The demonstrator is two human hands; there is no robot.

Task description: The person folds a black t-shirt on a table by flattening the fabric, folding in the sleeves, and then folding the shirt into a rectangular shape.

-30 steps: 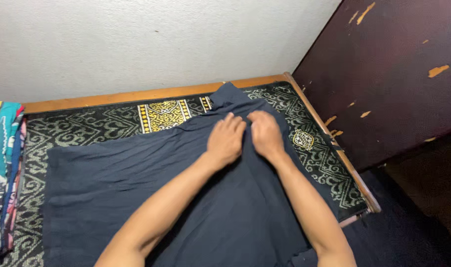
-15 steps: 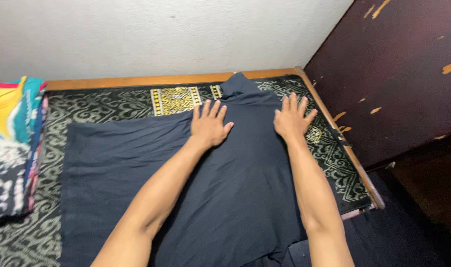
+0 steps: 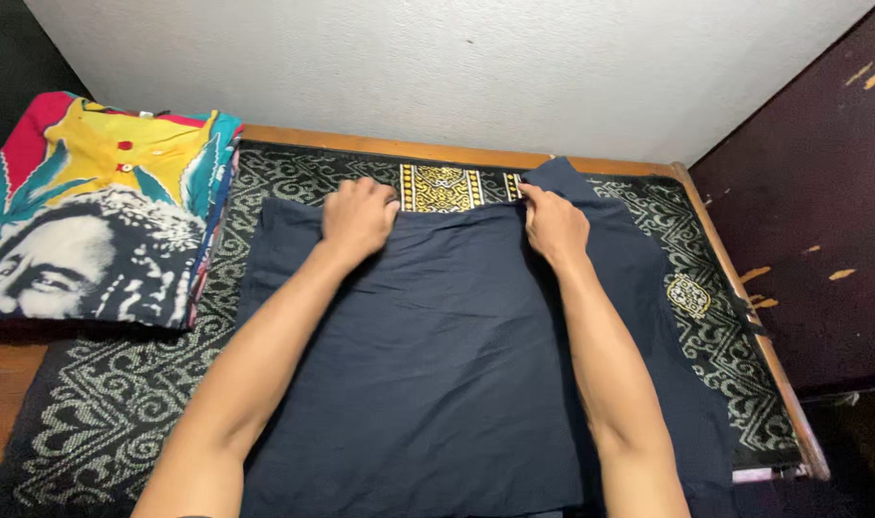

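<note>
Gripping the dark cloth (image 3: 437, 355) at its far edge, your left hand (image 3: 358, 219) and right hand (image 3: 554, 226) were both clenched on it.

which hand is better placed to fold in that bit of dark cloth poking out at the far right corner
Right, probably. The right hand grips the dark garment at its far edge, right beside the flap sticking out toward the wall. The left hand holds the far left edge, farther from it.

Wooden-edged bed (image 3: 476, 156) – black patterned mat (image 3: 102, 403) on it; dark navy garment (image 3: 437, 364), folded colourful cloth stack (image 3: 102, 211) on mat.
</note>
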